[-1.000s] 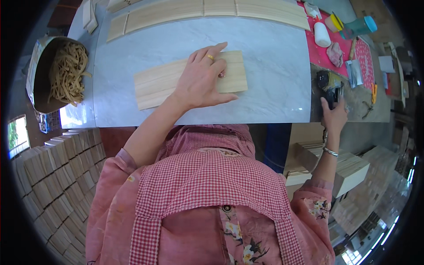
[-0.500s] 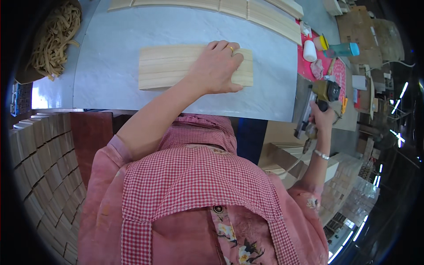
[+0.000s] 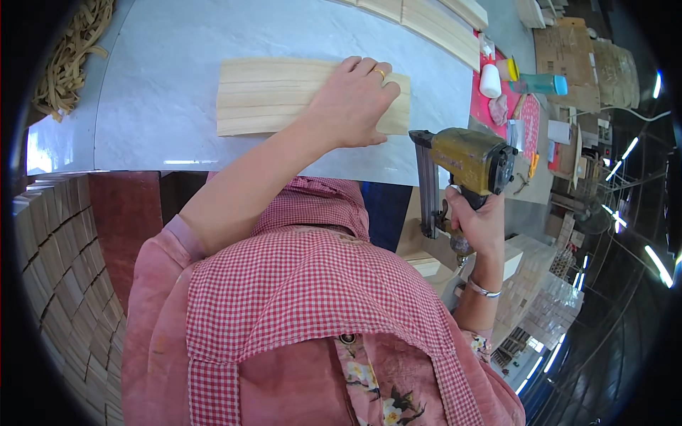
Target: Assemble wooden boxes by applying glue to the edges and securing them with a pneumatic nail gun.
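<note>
A pale wooden board (image 3: pixel 266 96) lies across the light grey marbled tabletop (image 3: pixel 174 64) in front of me. My left hand (image 3: pixel 355 103) grips it near its right end, fingers over the far edge and thumb by the near edge. In my right hand (image 3: pixel 483 220) is a yellow-and-black pneumatic nail gun (image 3: pixel 462 157), held by its handle. Its nose sits close to the board's right end, apart from it. An air fitting hangs below the handle.
More wooden pieces (image 3: pixel 437 28) line the table's far side. A white bottle (image 3: pixel 490 81), a yellow-rimmed container (image 3: pixel 508 69) and a teal-lidded bottle (image 3: pixel 543 84) lie on red cloth at right. Curly strips (image 3: pixel 74 53) fill the far left corner. Stacked wood blocks (image 3: pixel 60 248) stand at lower left.
My right hand has brought the nail gun leftward and up to the board's right end. My left hand keeps its hold on the board. The view has shifted slightly.
</note>
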`<action>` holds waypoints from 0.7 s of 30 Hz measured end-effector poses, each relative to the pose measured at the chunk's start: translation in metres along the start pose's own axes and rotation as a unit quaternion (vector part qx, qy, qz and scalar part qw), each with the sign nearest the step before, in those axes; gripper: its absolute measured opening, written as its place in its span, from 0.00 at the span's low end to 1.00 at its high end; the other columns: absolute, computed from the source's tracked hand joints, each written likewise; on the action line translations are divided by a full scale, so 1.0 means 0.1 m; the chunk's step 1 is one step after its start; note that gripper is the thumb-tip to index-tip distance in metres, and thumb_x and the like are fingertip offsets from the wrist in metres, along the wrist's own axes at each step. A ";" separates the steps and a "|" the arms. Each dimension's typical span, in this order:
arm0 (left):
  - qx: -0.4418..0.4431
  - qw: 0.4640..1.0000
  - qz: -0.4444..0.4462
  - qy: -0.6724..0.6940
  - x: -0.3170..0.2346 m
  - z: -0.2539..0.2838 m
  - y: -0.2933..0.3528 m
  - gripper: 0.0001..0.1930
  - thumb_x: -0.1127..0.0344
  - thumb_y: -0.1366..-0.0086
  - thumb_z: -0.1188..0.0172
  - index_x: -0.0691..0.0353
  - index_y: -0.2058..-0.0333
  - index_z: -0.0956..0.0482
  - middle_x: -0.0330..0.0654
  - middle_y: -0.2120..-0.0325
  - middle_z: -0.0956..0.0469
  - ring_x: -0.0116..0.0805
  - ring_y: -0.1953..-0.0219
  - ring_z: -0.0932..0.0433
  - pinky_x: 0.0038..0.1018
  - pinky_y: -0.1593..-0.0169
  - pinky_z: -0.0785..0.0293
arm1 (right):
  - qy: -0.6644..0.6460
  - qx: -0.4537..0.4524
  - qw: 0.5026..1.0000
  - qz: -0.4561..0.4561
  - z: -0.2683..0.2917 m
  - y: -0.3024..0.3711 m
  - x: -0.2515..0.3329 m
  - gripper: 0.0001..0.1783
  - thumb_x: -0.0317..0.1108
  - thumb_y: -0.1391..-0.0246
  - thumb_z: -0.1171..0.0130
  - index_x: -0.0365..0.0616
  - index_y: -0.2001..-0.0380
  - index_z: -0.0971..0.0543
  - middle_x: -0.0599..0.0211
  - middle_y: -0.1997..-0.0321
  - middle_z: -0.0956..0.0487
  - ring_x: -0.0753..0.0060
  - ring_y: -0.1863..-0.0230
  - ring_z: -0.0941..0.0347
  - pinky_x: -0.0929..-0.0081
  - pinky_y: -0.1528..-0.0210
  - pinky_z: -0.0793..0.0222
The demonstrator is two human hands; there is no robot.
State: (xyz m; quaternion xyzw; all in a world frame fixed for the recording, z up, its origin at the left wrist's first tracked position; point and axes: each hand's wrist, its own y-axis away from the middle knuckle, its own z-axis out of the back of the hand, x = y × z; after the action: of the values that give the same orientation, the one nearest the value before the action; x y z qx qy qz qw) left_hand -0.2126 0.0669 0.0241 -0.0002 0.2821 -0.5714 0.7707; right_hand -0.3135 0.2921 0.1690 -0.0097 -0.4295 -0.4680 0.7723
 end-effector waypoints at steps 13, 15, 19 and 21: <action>-0.001 1.000 0.003 0.003 0.00 -0.03 -0.02 0.27 0.52 0.54 0.23 0.59 0.59 0.20 0.48 0.46 0.26 0.45 0.45 0.29 0.37 0.36 0.39 | -0.010 0.013 1.000 -0.003 -0.08 -0.03 0.09 0.06 0.25 0.42 0.36 0.34 0.64 0.22 0.71 0.80 0.25 0.82 0.87 0.36 0.83 0.85 0.39; -0.018 1.000 -0.002 -0.006 0.02 -0.04 -0.02 0.26 0.52 0.54 0.23 0.59 0.59 0.19 0.48 0.48 0.25 0.44 0.47 0.29 0.36 0.37 0.38 | -0.007 0.007 1.000 0.002 -0.09 -0.04 0.13 0.05 0.25 0.43 0.36 0.35 0.68 0.21 0.72 0.83 0.26 0.82 0.87 0.36 0.82 0.85 0.40; -0.019 1.000 -0.005 -0.002 0.01 -0.03 -0.02 0.26 0.52 0.54 0.24 0.59 0.59 0.19 0.48 0.49 0.25 0.43 0.47 0.29 0.36 0.38 0.39 | -0.040 -0.021 0.999 0.005 -0.19 -0.15 0.24 0.05 0.26 0.43 0.35 0.35 0.68 0.21 0.72 0.83 0.26 0.82 0.87 0.36 0.83 0.84 0.40; -0.020 1.000 -0.004 -0.001 0.01 -0.01 -0.02 0.26 0.52 0.54 0.24 0.59 0.59 0.19 0.48 0.49 0.25 0.43 0.47 0.29 0.36 0.38 0.39 | -0.050 -0.029 0.998 0.008 -0.20 -0.19 0.26 0.05 0.26 0.43 0.35 0.35 0.68 0.21 0.72 0.83 0.26 0.82 0.87 0.36 0.83 0.84 0.40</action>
State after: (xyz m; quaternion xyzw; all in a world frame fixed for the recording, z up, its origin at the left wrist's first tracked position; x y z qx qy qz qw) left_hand -0.2142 0.0655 0.0231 -0.0172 0.2930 -0.5685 0.7685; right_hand -0.3096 0.2546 0.1662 -0.0585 -0.4540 -0.4730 0.7528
